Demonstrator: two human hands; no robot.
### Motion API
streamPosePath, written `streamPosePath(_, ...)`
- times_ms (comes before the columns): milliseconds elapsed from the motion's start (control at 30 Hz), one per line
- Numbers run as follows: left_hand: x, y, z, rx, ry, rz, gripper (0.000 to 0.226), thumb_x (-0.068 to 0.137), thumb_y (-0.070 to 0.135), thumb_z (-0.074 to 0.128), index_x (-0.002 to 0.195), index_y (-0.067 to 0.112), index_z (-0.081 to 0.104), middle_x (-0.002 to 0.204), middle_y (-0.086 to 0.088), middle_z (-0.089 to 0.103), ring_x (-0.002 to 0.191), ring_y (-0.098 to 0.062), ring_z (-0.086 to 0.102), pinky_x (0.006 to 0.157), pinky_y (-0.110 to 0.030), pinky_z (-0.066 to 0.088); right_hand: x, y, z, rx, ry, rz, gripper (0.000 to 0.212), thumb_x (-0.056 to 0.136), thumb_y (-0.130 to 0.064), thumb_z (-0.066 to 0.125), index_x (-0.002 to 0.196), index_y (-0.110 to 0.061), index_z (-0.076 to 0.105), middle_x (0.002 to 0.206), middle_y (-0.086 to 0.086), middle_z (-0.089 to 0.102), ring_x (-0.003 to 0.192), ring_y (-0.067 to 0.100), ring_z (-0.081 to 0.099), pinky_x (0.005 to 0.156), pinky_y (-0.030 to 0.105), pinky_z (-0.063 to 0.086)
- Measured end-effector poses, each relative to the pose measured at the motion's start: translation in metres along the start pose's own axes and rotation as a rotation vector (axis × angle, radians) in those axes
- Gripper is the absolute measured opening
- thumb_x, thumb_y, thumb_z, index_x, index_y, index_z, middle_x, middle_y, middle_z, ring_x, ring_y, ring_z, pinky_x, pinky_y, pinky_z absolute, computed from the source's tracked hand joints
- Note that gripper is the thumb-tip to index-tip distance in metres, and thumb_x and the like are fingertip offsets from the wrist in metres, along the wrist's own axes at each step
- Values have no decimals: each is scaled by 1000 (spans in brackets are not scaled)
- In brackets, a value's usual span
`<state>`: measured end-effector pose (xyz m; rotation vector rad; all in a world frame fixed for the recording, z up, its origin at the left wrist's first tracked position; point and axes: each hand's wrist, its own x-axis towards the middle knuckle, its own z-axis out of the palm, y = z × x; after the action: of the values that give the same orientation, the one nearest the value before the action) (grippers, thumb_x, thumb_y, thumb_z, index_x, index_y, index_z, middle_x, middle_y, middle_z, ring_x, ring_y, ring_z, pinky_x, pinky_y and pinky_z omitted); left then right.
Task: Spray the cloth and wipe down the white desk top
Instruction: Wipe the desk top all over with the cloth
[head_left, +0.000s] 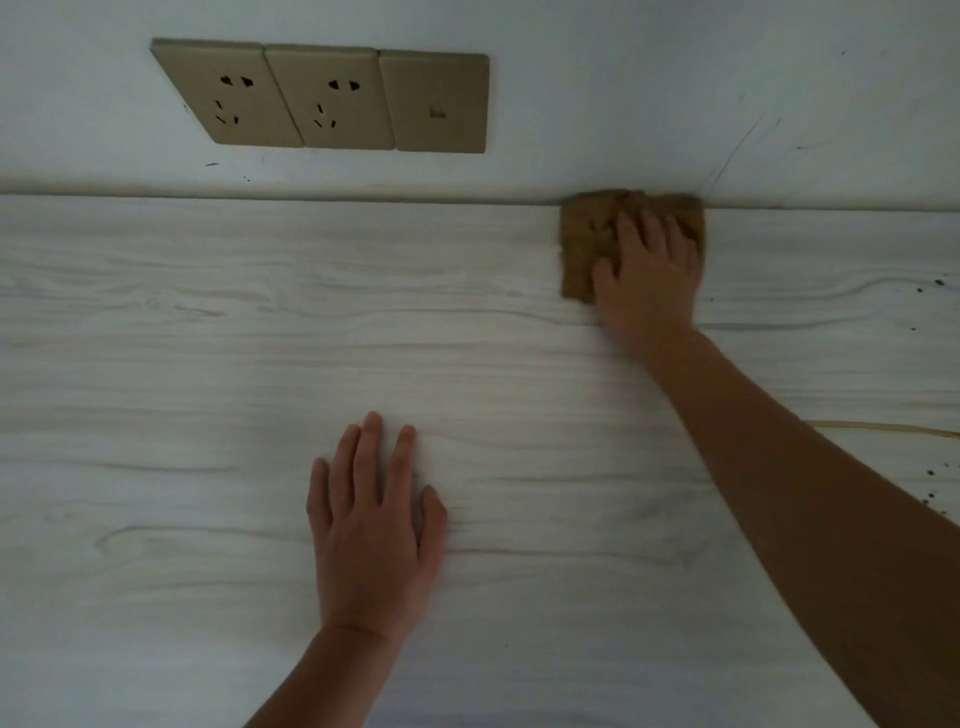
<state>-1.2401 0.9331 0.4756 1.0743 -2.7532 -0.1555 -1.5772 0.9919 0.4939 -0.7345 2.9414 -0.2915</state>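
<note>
A brown folded cloth (584, 244) lies flat on the white wood-grain desk top (182, 364), pushed against the wall at the far right. My right hand (647, 270) presses down on the cloth with the fingers spread over it, the arm stretched out from the lower right. My left hand (376, 525) rests palm down on the bare desk nearer to me, fingers slightly apart, holding nothing. No spray bottle is in view.
The white wall (675, 104) rises right behind the desk. A row of gold socket plates (332, 98) sits on it at the upper left. Dark specks (930, 473) dot the desk at the right edge, and a thin yellowish cord (883, 428) runs there.
</note>
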Motion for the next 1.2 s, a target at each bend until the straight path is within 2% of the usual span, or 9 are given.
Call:
streamPosePath(67, -1, 0, 1, -2, 10, 5, 59, 94, 38, 43, 146, 14, 57, 159, -17, 46, 147, -37, 43, 121, -58, 30, 2, -43, 8, -19, 11, -50, 61, 94, -39, 45, 152, -23, 37, 161, 4, 31, 148, 28, 24, 122, 40, 14)
streamPosePath(167, -1, -2, 4, 3, 9, 7, 59, 93, 39, 44, 148, 17, 54, 160, -14, 44, 148, -35, 41, 121, -57, 29, -28, -96, 21, -36, -22, -353, 60, 92, -39, 45, 150, -24, 43, 159, 2, 36, 147, 26, 28, 121, 40, 16)
streamPosePath(300, -2, -3, 8, 2, 2, 7, 60, 94, 40, 43, 150, 20, 48, 162, -13, 40, 150, -35, 38, 122, -56, 27, -63, -97, 30, 4, -115, -696, 55, 96, -36, 43, 150, -23, 44, 160, 3, 36, 148, 25, 29, 123, 44, 15)
streamPosePath(367, -2, -4, 9, -9, 2, 11, 61, 94, 40, 43, 151, 20, 47, 162, -13, 40, 149, -35, 38, 122, -57, 28, -48, -74, 25, -11, -91, -656, 55, 97, -34, 45, 150, -21, 44, 160, 5, 36, 148, 27, 31, 123, 44, 17)
streamPosePath(500, -2, -5, 10, -25, 0, 16, 60, 94, 40, 43, 151, 20, 49, 162, -13, 41, 150, -36, 39, 123, -57, 27, -13, -24, 12, -21, 17, -186, 57, 98, -33, 44, 153, -22, 38, 162, 6, 31, 150, 26, 25, 123, 42, 14)
streamPosePath(633, -2, -5, 9, -27, -22, 10, 60, 94, 40, 44, 150, 19, 51, 162, -13, 41, 151, -35, 38, 123, -57, 26, -7, -54, 19, 10, 49, 67, 60, 96, -34, 43, 155, -24, 33, 164, 5, 27, 152, 27, 18, 124, 43, 8)
streamPosePath(733, -1, -4, 5, -27, -38, 2, 59, 93, 39, 44, 148, 19, 53, 162, -14, 42, 150, -34, 39, 121, -58, 29, -16, -103, 27, 23, 20, -22, 62, 93, -36, 46, 153, -25, 35, 163, 4, 28, 151, 27, 19, 123, 43, 6)
streamPosePath(933, 0, 0, -2, -15, -41, -1, 59, 93, 39, 42, 145, 15, 57, 159, -16, 46, 148, -36, 41, 121, -57, 30, -62, -166, 47, 53, -91, -549, 56, 96, -33, 42, 151, -24, 41, 161, 2, 33, 150, 27, 22, 123, 46, 8)
streamPosePath(1200, 0, 1, 0, 16, -10, 6, 60, 93, 38, 43, 146, 13, 56, 159, -16, 45, 147, -37, 41, 121, -54, 28, -17, -40, 18, 92, -58, -452, 55, 98, -33, 41, 153, -23, 39, 162, 2, 30, 151, 23, 22, 124, 40, 9)
